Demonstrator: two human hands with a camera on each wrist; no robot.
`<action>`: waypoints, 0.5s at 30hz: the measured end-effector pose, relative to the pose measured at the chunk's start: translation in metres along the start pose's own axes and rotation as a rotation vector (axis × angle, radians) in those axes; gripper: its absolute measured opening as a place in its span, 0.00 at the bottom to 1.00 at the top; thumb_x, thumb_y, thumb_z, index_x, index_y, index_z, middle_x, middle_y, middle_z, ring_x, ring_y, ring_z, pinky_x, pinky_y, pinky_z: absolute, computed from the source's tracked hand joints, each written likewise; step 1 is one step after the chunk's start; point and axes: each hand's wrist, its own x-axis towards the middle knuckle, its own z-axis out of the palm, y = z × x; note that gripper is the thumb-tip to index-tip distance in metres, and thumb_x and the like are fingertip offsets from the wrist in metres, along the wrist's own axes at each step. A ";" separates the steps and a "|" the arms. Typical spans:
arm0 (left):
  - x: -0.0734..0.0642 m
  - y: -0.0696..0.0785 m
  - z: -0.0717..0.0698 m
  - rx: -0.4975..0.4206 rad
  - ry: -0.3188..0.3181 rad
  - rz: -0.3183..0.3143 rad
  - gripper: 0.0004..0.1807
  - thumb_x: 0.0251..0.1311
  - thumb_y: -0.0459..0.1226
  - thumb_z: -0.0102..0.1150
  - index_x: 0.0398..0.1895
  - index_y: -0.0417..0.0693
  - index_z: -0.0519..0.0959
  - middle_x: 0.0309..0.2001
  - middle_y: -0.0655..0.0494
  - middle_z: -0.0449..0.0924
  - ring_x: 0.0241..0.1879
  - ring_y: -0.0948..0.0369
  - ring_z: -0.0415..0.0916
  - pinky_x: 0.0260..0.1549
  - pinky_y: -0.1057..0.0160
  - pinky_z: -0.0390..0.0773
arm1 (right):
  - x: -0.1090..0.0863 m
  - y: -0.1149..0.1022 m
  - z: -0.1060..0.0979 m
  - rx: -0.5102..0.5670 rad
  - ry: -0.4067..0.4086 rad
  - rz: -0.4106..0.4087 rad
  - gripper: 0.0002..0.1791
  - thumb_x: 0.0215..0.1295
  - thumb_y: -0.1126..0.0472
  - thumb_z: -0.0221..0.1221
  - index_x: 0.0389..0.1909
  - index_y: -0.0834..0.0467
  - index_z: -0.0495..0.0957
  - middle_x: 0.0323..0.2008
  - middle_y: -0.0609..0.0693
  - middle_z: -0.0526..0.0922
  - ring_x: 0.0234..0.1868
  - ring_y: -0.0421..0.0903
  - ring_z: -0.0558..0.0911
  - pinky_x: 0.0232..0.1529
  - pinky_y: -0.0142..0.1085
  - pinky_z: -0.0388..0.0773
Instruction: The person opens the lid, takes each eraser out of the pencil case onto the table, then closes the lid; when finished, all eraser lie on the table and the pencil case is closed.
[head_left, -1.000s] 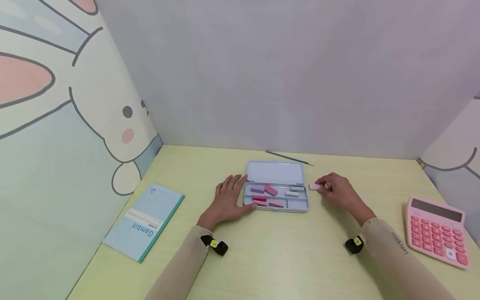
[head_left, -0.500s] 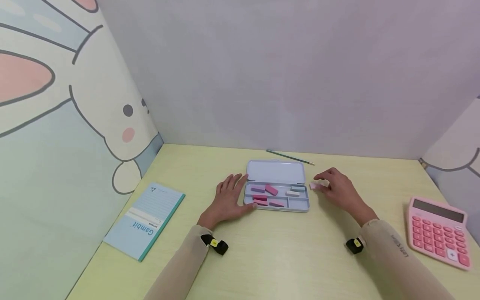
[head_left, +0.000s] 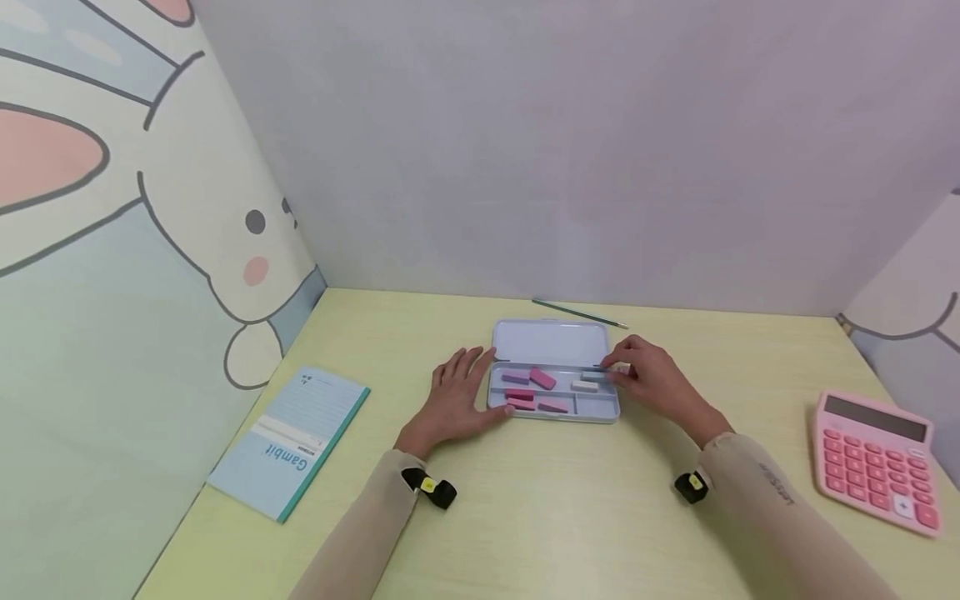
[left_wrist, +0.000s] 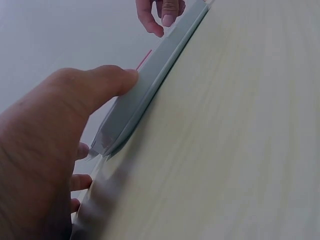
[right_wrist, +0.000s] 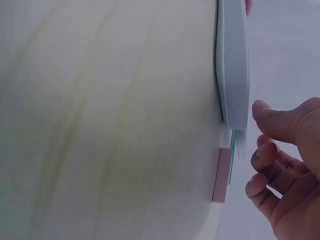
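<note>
A pale lilac pencil case (head_left: 596, 408) lies with its lid (head_left: 551, 342) raised back. Inside are several small eraser-like blocks: a purple block (head_left: 515, 378), a pink block (head_left: 542, 379), a white block (head_left: 585, 387), a light blue block (head_left: 594, 377) and more pinks. My left hand (head_left: 453, 408) is spread at the case's left end, its thumb touching the front wall. At the right end, my right hand (head_left: 656, 379) hovers with fingertips over the light blue block; thumb and fingers stand apart in the right wrist view. A pale pink block (right_wrist: 222, 175) lies on the table beside the case, hidden in the head view.
A green pencil (head_left: 577, 313) lies behind the case. At the left is a light blue notebook (head_left: 288, 442), and at the right a pink calculator (head_left: 876, 462). A grey wall (head_left: 570, 150) rises behind the table (head_left: 555, 517).
My right hand has let go of the pale pink block beside the case and moved left to the case's right end. The left hand has stayed in place.
</note>
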 end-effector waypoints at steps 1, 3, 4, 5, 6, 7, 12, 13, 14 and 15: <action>0.000 0.000 0.000 -0.001 0.000 0.001 0.56 0.65 0.70 0.56 0.90 0.63 0.46 0.88 0.49 0.48 0.88 0.42 0.40 0.81 0.32 0.46 | 0.001 0.000 0.002 -0.007 -0.006 -0.007 0.08 0.68 0.68 0.71 0.45 0.58 0.91 0.50 0.61 0.84 0.44 0.53 0.83 0.46 0.41 0.82; 0.000 0.000 0.000 0.000 0.002 0.002 0.56 0.65 0.70 0.56 0.90 0.62 0.47 0.88 0.48 0.48 0.88 0.42 0.41 0.81 0.32 0.47 | 0.004 -0.001 0.004 -0.017 -0.018 -0.016 0.07 0.68 0.68 0.70 0.45 0.59 0.91 0.50 0.60 0.84 0.46 0.54 0.84 0.48 0.44 0.83; 0.000 0.000 0.000 0.000 0.001 0.002 0.56 0.64 0.70 0.56 0.90 0.62 0.47 0.88 0.48 0.48 0.88 0.42 0.41 0.81 0.32 0.47 | 0.004 -0.001 0.005 -0.022 -0.023 -0.016 0.07 0.67 0.69 0.70 0.45 0.59 0.91 0.50 0.61 0.84 0.46 0.55 0.84 0.49 0.47 0.83; 0.000 0.000 0.000 0.000 0.001 0.003 0.56 0.64 0.70 0.56 0.90 0.62 0.47 0.88 0.49 0.49 0.88 0.42 0.41 0.81 0.32 0.47 | 0.005 -0.002 0.006 -0.026 -0.026 -0.014 0.07 0.67 0.69 0.70 0.44 0.59 0.91 0.49 0.60 0.84 0.46 0.55 0.84 0.50 0.48 0.83; 0.000 0.000 0.000 0.000 0.002 0.004 0.56 0.64 0.70 0.56 0.90 0.61 0.47 0.88 0.49 0.49 0.88 0.42 0.41 0.81 0.32 0.47 | 0.006 -0.003 0.006 -0.030 -0.029 -0.015 0.07 0.67 0.69 0.71 0.44 0.60 0.90 0.49 0.60 0.84 0.46 0.54 0.84 0.50 0.48 0.84; 0.001 0.000 0.000 0.001 0.002 0.005 0.56 0.64 0.70 0.56 0.90 0.61 0.47 0.88 0.49 0.49 0.88 0.42 0.41 0.81 0.32 0.48 | 0.006 -0.003 0.006 -0.032 -0.033 -0.014 0.07 0.67 0.69 0.71 0.44 0.60 0.90 0.49 0.60 0.84 0.46 0.54 0.83 0.50 0.48 0.84; 0.001 0.000 -0.001 -0.002 0.000 0.005 0.56 0.64 0.70 0.56 0.90 0.62 0.47 0.88 0.49 0.48 0.88 0.42 0.41 0.81 0.32 0.47 | 0.009 -0.005 0.007 -0.043 -0.052 0.000 0.06 0.66 0.67 0.72 0.43 0.59 0.89 0.48 0.60 0.84 0.43 0.52 0.81 0.48 0.47 0.84; 0.000 0.000 -0.001 -0.002 0.001 0.004 0.56 0.64 0.70 0.56 0.89 0.62 0.47 0.88 0.49 0.48 0.88 0.42 0.40 0.81 0.32 0.47 | 0.010 -0.005 0.008 -0.046 -0.054 0.001 0.06 0.66 0.66 0.72 0.42 0.60 0.89 0.48 0.60 0.84 0.42 0.51 0.81 0.47 0.47 0.83; 0.000 0.000 0.000 -0.003 0.002 0.003 0.56 0.64 0.70 0.57 0.89 0.62 0.47 0.88 0.49 0.49 0.88 0.42 0.40 0.81 0.32 0.47 | 0.010 -0.005 0.008 -0.051 -0.054 0.001 0.05 0.66 0.66 0.72 0.42 0.60 0.89 0.48 0.60 0.84 0.42 0.51 0.81 0.47 0.46 0.83; 0.001 0.000 0.000 -0.002 0.003 0.002 0.56 0.64 0.70 0.56 0.89 0.62 0.47 0.88 0.49 0.49 0.88 0.42 0.41 0.81 0.31 0.47 | 0.011 -0.006 0.009 -0.052 -0.053 0.002 0.05 0.66 0.66 0.72 0.42 0.60 0.89 0.48 0.60 0.84 0.41 0.51 0.81 0.47 0.45 0.83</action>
